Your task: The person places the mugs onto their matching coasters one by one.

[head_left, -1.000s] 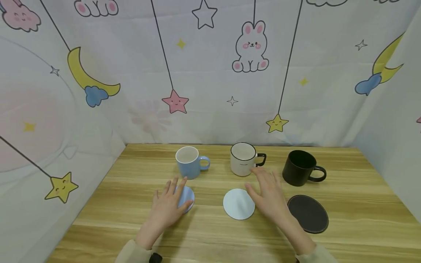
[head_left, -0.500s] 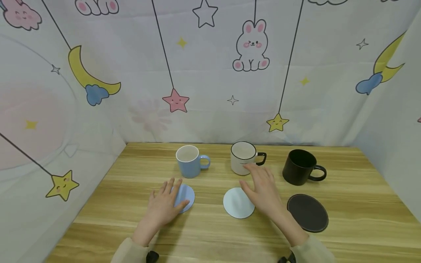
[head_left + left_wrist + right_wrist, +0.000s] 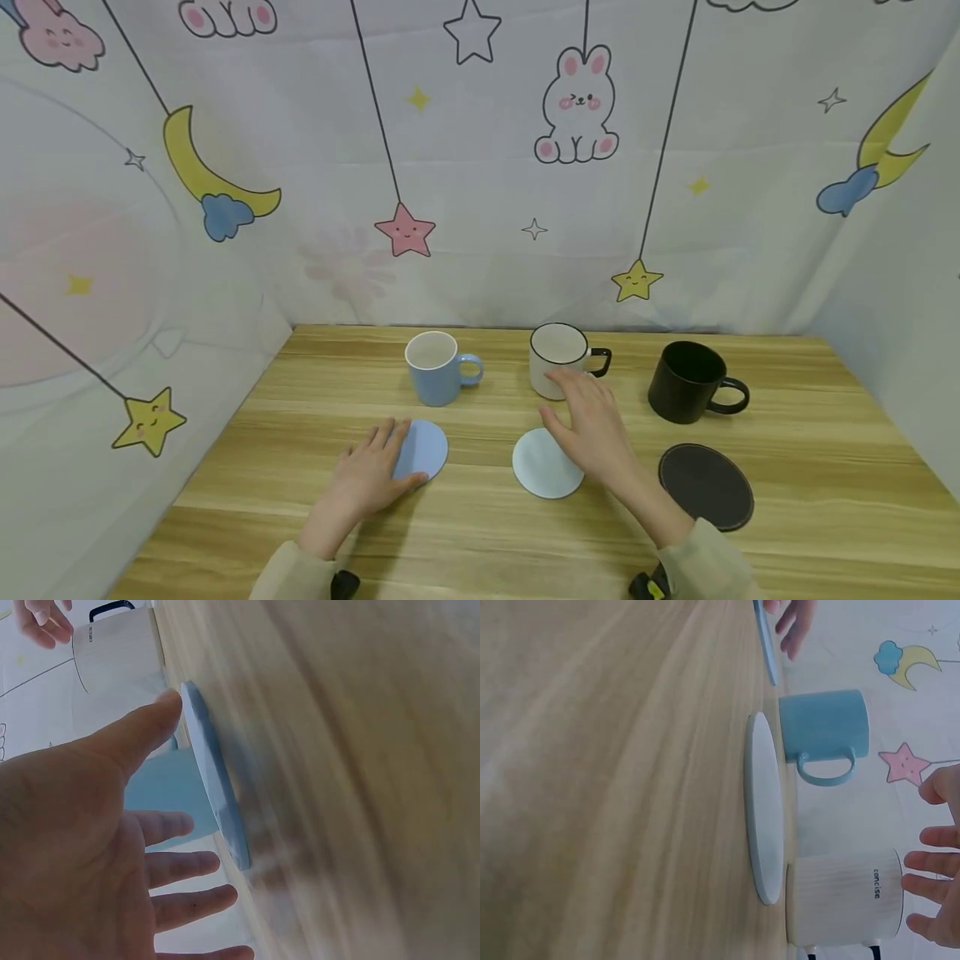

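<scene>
The right wrist view is showing the word "concise" on the white mug (image 3: 844,896), lettering that the right hand (image 3: 598,427) is covering in the head view. The left wrist view is showing the left hand (image 3: 367,479) from its palm side, while the head view is showing its back. Only the head view is taking in the black mug (image 3: 686,383) and the black coaster (image 3: 707,487).

By the head view's clock, the blue coaster (image 3: 423,450) is lying flat on the wooden table (image 3: 480,546) at 2 o'clock from the left hand, whose fingers are spreading, relaxed and empty; whether the thumb is touching the rim, I cannot tell. The blue mug (image 3: 437,379) is standing at 1 o'clock, beyond the coaster. The right hand is hanging above the table, its thumb and fingers parting around nothing. The white coaster (image 3: 542,471) is lying at 8 o'clock from it, partly hidden, and the white mug is standing upright at 11 o'clock.

Both pale coasters are looking round, plain and thin. The white mug is wearing a black rim line and a black handle.
</scene>
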Tool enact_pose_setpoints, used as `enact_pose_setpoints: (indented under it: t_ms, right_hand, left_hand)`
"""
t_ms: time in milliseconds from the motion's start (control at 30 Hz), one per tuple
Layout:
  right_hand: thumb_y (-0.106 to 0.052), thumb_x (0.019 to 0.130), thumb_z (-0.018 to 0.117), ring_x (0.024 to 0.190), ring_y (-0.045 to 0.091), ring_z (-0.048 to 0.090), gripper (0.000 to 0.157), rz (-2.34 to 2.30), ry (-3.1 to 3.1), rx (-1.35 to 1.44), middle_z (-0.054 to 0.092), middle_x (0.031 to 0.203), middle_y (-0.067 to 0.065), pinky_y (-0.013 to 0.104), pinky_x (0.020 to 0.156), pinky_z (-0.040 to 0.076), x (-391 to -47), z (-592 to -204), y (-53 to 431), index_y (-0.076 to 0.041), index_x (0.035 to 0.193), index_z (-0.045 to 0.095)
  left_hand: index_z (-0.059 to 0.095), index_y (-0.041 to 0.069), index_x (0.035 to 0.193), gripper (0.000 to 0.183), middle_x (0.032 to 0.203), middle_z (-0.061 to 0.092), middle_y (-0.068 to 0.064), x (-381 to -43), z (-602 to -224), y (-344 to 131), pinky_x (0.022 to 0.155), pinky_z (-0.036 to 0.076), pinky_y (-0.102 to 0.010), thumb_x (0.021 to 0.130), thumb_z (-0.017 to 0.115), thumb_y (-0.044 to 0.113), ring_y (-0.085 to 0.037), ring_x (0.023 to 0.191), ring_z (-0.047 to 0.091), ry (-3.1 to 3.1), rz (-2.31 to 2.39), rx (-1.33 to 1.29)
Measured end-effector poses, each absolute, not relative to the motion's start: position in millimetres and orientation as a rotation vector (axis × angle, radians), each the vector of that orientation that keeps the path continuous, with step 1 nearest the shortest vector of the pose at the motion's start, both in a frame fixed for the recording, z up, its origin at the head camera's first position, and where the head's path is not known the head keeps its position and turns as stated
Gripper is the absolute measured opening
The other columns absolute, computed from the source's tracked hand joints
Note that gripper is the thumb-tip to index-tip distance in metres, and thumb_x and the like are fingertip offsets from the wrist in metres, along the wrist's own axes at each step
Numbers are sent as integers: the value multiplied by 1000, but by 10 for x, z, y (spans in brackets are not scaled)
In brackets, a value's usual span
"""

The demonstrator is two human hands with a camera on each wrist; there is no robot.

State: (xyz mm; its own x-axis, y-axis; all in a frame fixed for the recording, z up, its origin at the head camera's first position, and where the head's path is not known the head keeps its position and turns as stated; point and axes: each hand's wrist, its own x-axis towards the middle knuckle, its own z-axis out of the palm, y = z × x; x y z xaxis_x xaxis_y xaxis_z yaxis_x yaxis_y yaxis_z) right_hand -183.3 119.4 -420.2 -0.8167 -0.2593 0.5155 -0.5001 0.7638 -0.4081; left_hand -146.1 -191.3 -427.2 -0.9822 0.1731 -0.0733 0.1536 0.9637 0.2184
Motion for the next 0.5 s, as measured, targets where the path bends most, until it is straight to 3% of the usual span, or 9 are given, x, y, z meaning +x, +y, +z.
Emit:
enact_pose_setpoints:
  t_ms: [500]
  right_hand:
    - [-25,91,63,123,31,54,43,759,-2517,649,59,131,10,54,103,41,-1978,-4075,1036,-9,131,55]
  left_hand:
    - [38,2,145,89,145,42,-24,-1458,-4221,-1972,92,41,-69,79,71,54,-45,132,42,2987,307,244]
